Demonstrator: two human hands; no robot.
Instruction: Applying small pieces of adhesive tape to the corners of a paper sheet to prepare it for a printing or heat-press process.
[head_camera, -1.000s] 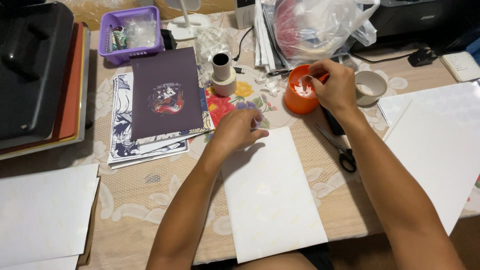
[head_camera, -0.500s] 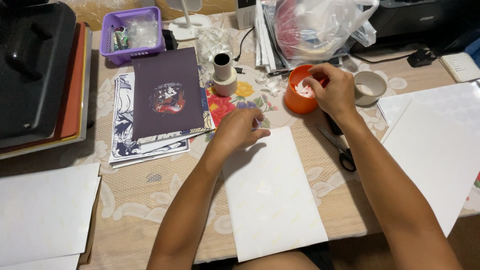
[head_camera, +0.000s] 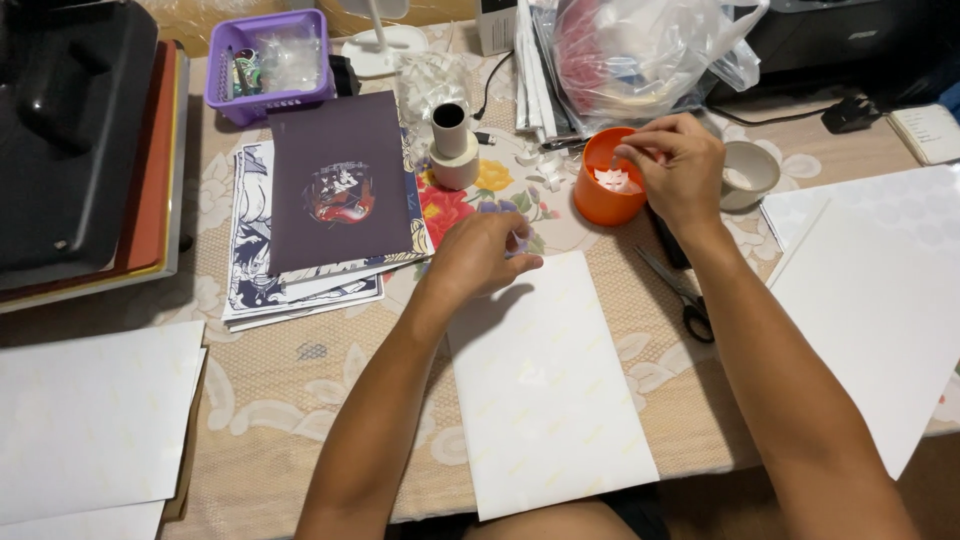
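A white sheet (head_camera: 548, 400) lies in front of me on the patterned tablecloth. My left hand (head_camera: 482, 256) rests at its top left corner, fingers curled and pinching the edge. My right hand (head_camera: 678, 170) hovers over an orange cup (head_camera: 598, 203) that has white scraps inside. Its fingertips pinch a small white scrap just above the cup's mouth.
Black scissors (head_camera: 682, 296) lie right of the sheet. A tape roll (head_camera: 453, 152) and a dark purple print (head_camera: 340, 185) on a pile of pictures are to the left. Also here are a grey cup (head_camera: 752, 172), a purple basket (head_camera: 262, 62), a plastic bag (head_camera: 640, 50), a black machine (head_camera: 70, 120) and stacks of white sheets (head_camera: 880, 290).
My right hand's fingers have shifted slightly over the orange cup's mouth. My left hand has stayed at the sheet's corner.
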